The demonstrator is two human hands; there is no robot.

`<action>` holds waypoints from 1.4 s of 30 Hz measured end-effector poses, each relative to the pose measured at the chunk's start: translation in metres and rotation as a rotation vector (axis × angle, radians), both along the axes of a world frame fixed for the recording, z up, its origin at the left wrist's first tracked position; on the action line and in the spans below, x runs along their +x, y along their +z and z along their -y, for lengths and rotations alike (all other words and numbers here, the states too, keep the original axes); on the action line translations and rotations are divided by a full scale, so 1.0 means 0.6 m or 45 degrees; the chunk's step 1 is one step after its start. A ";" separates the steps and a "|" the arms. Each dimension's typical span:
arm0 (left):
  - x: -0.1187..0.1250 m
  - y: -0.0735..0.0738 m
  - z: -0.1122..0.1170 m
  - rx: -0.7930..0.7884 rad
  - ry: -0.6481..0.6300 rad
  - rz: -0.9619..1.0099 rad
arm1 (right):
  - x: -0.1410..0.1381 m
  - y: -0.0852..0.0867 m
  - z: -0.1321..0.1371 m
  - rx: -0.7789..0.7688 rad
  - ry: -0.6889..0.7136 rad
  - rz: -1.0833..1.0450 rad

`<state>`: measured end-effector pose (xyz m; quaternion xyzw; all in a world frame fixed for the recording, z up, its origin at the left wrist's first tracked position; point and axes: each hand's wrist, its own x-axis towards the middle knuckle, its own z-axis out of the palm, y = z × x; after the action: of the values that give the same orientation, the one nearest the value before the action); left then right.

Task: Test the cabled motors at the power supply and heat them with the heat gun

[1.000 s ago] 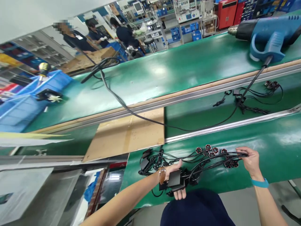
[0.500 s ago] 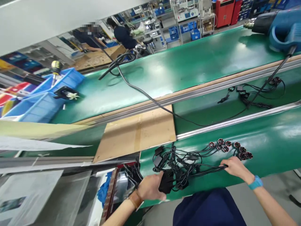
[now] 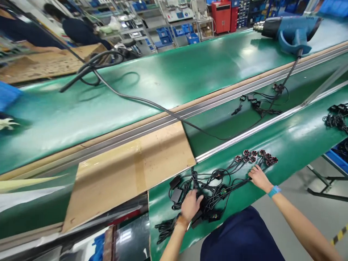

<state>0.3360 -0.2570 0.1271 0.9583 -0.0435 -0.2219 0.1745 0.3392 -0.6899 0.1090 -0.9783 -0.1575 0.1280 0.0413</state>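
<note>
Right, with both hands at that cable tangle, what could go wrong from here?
First, the black cables loop over one another beside the left hand, so pulling one might tighten the tangle. Second, the round parts lie close to the right hand; a careless sweep could scatter them. Third, the cord of the heat gun hangs over the edge of the far bench; if snagged, it might drag the gun.

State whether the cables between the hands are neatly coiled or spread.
Spread: the cables cross in loose loops over the bench.
</note>
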 end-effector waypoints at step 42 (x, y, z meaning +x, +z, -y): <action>0.030 0.010 0.095 -1.355 0.754 -0.399 | -0.014 0.082 -0.369 0.824 0.021 0.006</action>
<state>0.3543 -0.3137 0.1329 0.6678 0.1452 -0.2501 0.6858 0.3305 -0.4687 0.1581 -0.9133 -0.1979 0.0695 0.3490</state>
